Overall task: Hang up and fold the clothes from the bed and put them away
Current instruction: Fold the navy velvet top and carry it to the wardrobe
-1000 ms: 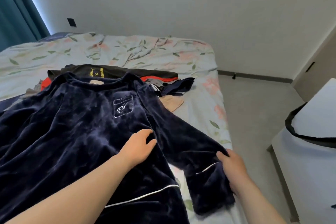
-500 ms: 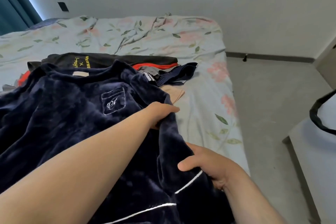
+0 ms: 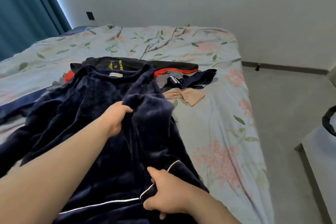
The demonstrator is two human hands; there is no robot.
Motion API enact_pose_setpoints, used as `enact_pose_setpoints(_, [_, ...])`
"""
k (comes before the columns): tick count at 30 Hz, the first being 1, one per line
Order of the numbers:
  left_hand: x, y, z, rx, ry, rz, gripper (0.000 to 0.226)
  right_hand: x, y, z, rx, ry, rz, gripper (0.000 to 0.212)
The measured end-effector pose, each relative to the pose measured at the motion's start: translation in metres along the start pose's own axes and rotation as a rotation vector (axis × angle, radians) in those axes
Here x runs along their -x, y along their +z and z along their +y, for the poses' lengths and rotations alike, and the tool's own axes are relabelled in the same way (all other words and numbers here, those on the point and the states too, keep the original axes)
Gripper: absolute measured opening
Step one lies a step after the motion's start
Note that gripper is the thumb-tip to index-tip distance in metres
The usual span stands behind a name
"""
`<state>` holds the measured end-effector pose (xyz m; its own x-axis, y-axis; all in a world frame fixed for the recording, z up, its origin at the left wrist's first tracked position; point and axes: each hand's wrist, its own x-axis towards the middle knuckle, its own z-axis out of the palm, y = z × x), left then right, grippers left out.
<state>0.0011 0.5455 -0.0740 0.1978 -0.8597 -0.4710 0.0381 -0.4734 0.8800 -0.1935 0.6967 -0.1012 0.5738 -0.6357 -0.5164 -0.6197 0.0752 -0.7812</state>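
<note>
**A:** Where is the navy velvet top [image 3: 94,100] at this moment?

**B:** It lies spread on the bed [image 3: 227,132], just before the pile of other clothes [image 3: 163,71]. The left hand [image 3: 116,116] has its fingers curled into the cloth near the shoulder, where the sleeve [image 3: 154,123] is doubled over the body. The right hand [image 3: 169,192] grips the sleeve end, at the white piping [image 3: 174,163].

**A:** How will it handle?

**B:** I judge it soft and limp, rather thick, a little heavy for a top. The velvet surface probably slides on itself, so a fold can slip open.

**A:** Where is it best to hold?

**B:** At the firmer places, I think: the shoulder seam and the piped cuff, one in each hand.
</note>
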Motion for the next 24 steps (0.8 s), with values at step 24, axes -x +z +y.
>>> enact_pose_setpoints(24, [0.038,-0.008,-0.122,-0.217,0.144,-0.059,0.023,0.010,-0.043,0.044,0.216,0.393,0.328,0.046])
